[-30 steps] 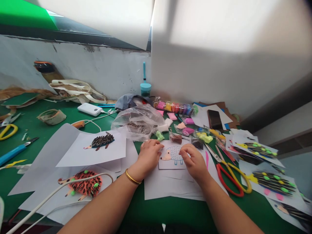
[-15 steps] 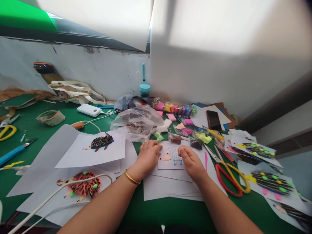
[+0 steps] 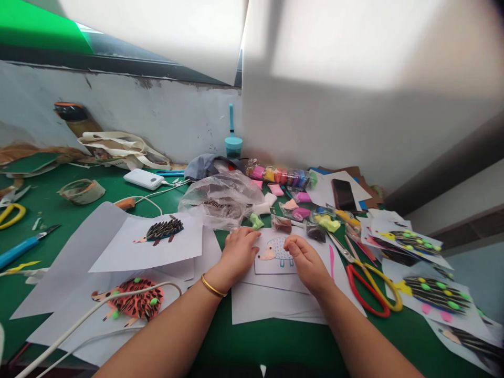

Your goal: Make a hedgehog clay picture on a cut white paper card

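A small white card with a hedgehog drawing lies on white sheets in front of me. Its body is blue scales and its face is pink. My left hand rests on the card's left edge, fingers curled down onto it. My right hand sits at the card's right edge, fingertips pinched together over the hedgehog's back; what they pinch is too small to make out. Small packets of coloured clay lie just beyond the card.
Red-and-yellow scissors lie right of my right hand. Finished hedgehog sheets fill the right side, two more the left. A clear plastic bag, a power bank with white cable, a phone and a blue knife lie on the green table.
Both hands have stayed on the card with only slight finger shifts. The view has drifted a little.
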